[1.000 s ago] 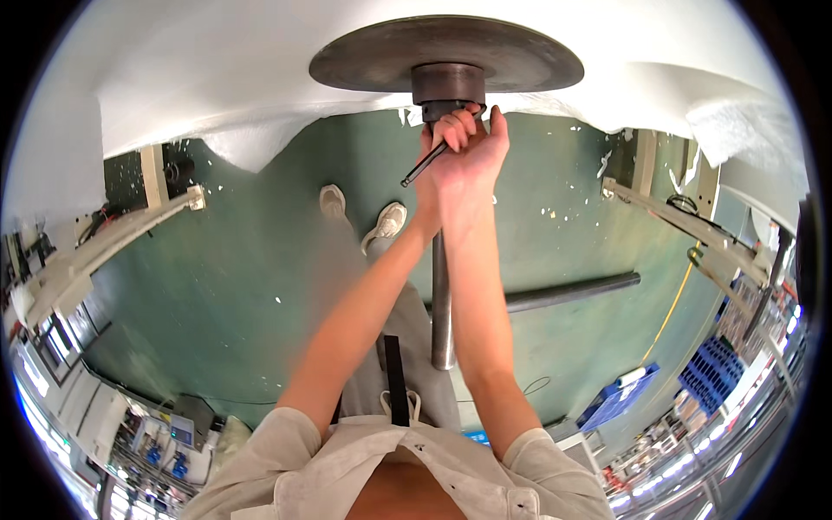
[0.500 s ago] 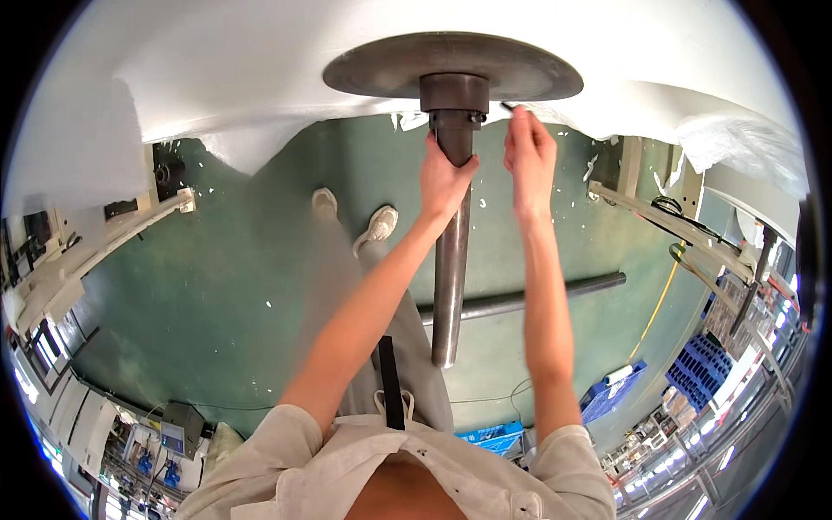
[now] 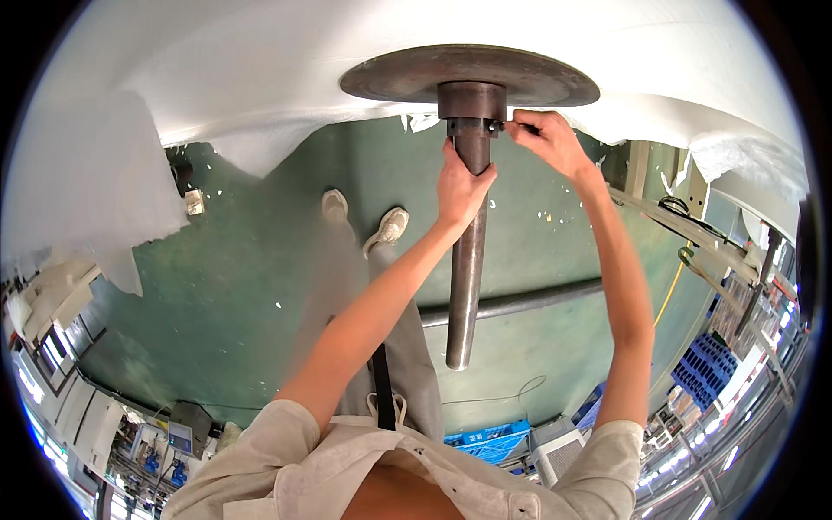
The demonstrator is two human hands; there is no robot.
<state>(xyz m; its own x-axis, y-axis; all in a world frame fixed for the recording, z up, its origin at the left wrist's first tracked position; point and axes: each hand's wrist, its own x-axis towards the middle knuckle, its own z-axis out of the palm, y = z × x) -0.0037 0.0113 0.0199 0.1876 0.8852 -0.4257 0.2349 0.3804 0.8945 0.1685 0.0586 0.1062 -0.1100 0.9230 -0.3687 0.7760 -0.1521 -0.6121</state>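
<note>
A dark steel shaft sticks out toward me from a round metal flange plate that sits against a big white roll. Behind my left hand, a collar with small bolts encircles the shaft next to the plate's hub. The fingers of that hand are wrapped around the shaft just below the collar. At the collar's right side, my right hand is closed on a thin dark tool, seemingly a hex key; its tip is at the bolt there. The fingers partly hide the tool.
A second dark bar lies on the green floor behind the shaft. Loose white sheeting hangs from the roll. Beige machine rails stand at the right, with blue crates and pallets farther off.
My right hand has turned, its elbow swinging outward to the right, and brought the tool against the collar's bolt. My left hand keeps its grip on the shaft. The view has shifted slightly.
</note>
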